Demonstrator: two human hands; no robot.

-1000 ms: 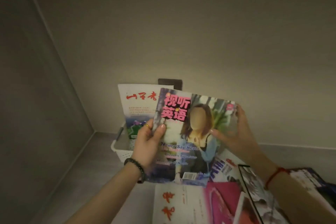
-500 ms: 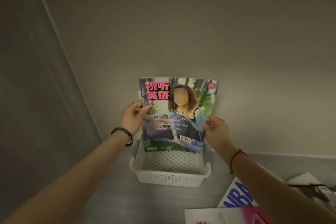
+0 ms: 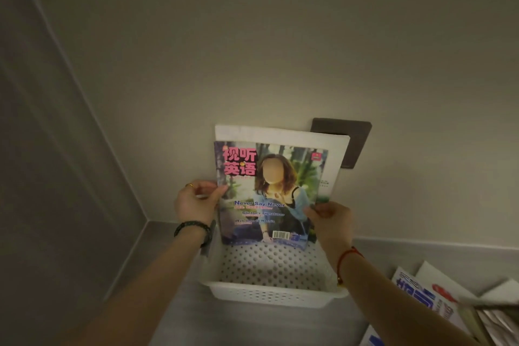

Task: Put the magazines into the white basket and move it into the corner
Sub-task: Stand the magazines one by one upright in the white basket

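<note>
A colourful magazine with pink Chinese title stands upright, its bottom edge inside the white perforated basket. My left hand pinches its left edge and my right hand holds its lower right edge. Behind it a white magazine stands upright in the basket, leaning on the back wall. Several more magazines lie on the counter at the lower right.
The basket sits on a grey counter near the left corner, where the side wall meets the back wall. A dark wall plate is behind the magazines.
The colourful magazine has been carried from above the counter pile to the basket and lowered upright into it, in front of the white magazine. Both hands still hold it.
</note>
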